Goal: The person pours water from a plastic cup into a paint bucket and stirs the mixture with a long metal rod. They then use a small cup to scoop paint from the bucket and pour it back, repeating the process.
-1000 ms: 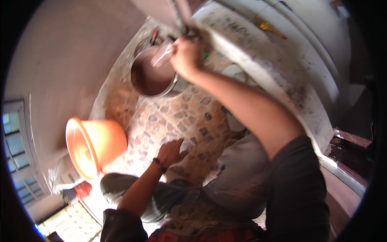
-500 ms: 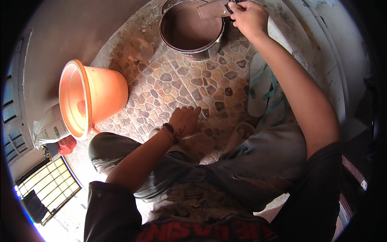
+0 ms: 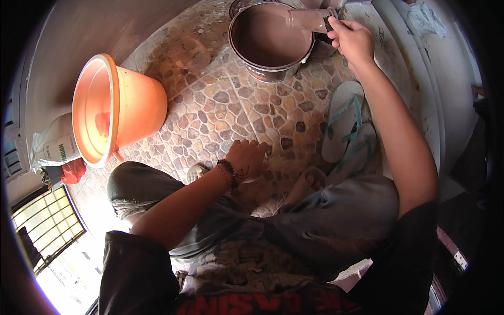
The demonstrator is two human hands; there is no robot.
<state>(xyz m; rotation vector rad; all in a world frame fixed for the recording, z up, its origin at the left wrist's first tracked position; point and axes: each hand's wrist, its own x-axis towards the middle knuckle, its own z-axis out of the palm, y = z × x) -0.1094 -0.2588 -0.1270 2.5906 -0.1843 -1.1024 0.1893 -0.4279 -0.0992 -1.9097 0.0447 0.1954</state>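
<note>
My right hand is closed on the black end of a brownish tube-shaped thing, whose exact kind I cannot make out. It is held level, its far part above a dark-rimmed metal pail of smooth brown liquid. Over the floor in front of my lap hangs my left hand, fingers curled and nothing seen in them; two bracelets circle that wrist.
A large orange bucket lies tipped at the left, near a white sack and a red plastic bag. Sandals rest on the pebble-patterned floor at the right. A pale ledge borders the right side.
The pail, right hand and tube-shaped thing appear farther right and lower, as the whole view has shifted. The thing stays above the pail; my left hand keeps its pose.
</note>
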